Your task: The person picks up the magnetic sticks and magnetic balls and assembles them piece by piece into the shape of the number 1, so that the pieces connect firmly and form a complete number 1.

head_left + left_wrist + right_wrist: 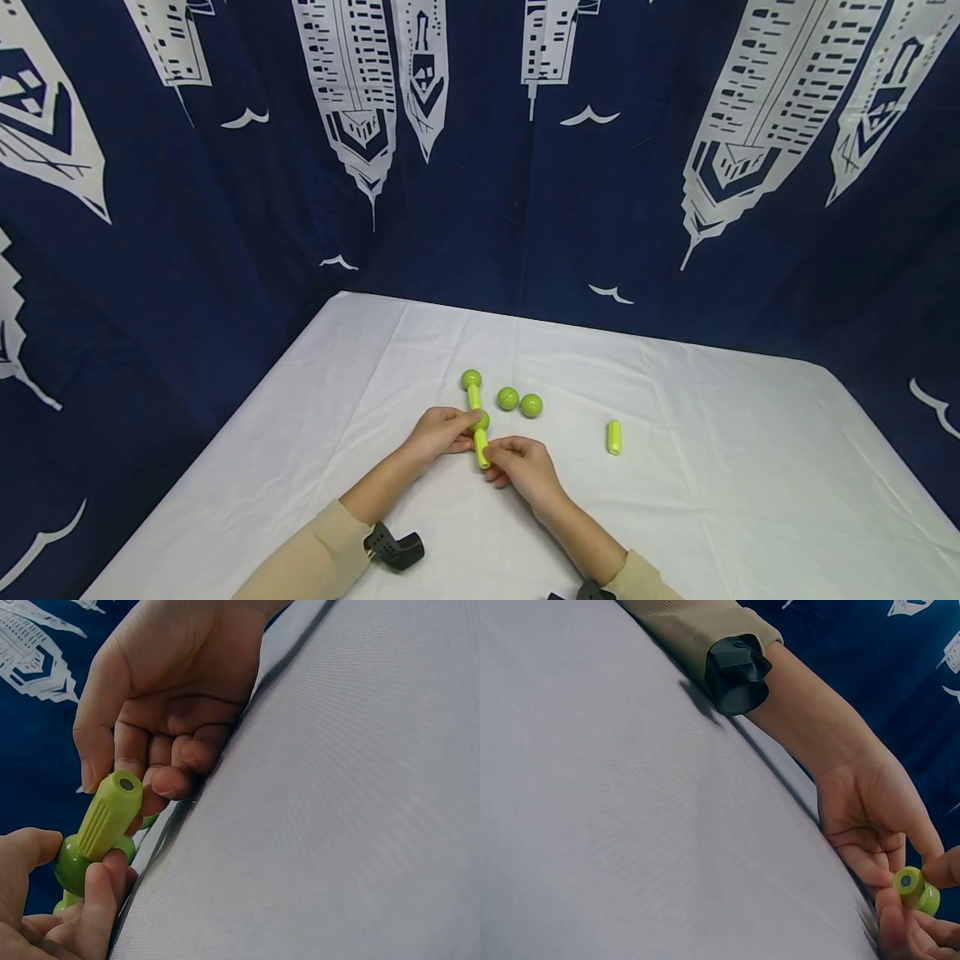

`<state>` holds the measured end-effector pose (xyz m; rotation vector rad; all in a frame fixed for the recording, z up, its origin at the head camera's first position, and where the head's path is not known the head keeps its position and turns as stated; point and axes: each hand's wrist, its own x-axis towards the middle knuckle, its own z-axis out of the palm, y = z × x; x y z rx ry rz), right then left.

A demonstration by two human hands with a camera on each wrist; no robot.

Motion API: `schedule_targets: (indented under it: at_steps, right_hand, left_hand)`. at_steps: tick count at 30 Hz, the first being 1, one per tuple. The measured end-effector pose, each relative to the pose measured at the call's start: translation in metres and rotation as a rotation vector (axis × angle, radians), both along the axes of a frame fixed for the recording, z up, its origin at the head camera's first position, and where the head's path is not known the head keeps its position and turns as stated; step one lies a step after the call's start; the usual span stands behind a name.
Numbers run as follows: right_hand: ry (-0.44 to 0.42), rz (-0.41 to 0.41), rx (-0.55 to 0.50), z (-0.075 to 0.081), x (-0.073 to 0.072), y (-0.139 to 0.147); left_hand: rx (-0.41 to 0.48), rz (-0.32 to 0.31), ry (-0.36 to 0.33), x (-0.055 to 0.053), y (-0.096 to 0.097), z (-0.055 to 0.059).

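Note:
Two yellow-green rods and two green balls form a line in the head view. The far ball (471, 380) joins the far rod (474, 398), then comes a middle ball (483, 422) and the near rod (481, 450). My left hand (441, 432) pinches the middle ball between thumb and fingers. At the near rod's free end, my right hand (525, 468) holds it with thumb and fingertips. In the left wrist view that ribbed rod (106, 817) shows a dark round spot in its end face. The right wrist view shows the same rod end (907, 882) between both hands.
Two loose green balls, one (507, 398) left of the other (531, 406), lie just right of the joined pieces. Farther right lies a single yellow-green rod (614, 437). A white cloth (720, 467) covers the table, and a dark blue printed curtain (480, 225) hangs behind it.

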<state>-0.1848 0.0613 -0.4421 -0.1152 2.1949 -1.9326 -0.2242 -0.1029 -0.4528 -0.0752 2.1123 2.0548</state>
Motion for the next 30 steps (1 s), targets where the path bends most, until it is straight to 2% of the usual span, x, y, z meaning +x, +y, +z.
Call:
schedule_targets:
  at_steps: [4, 7, 16, 26, 30]
  right_hand:
    - [-0.012, 0.036, -0.018, 0.019, 0.011, -0.001]
    - [-0.008, 0.053, -0.025, 0.028, 0.016, 0.000]
    - [-0.001, 0.050, -0.033, -0.004, 0.001, 0.003]
    - [-0.027, 0.011, -0.100, -0.006, 0.000, 0.004]
    - [-0.027, -0.008, -0.127, -0.007, 0.001, 0.004]
  left_hand:
    - [-0.008, -0.003, 0.006, 0.000, 0.000, 0.000]
    - [-0.014, -0.010, 0.009, 0.000, 0.000, 0.001]
    - [-0.009, -0.016, 0.003, -0.001, 0.000, 0.000]
    - [0.008, -0.034, -0.053, 0.001, -0.002, 0.003]
    - [0.001, -0.065, -0.115, 0.004, -0.004, 0.008]
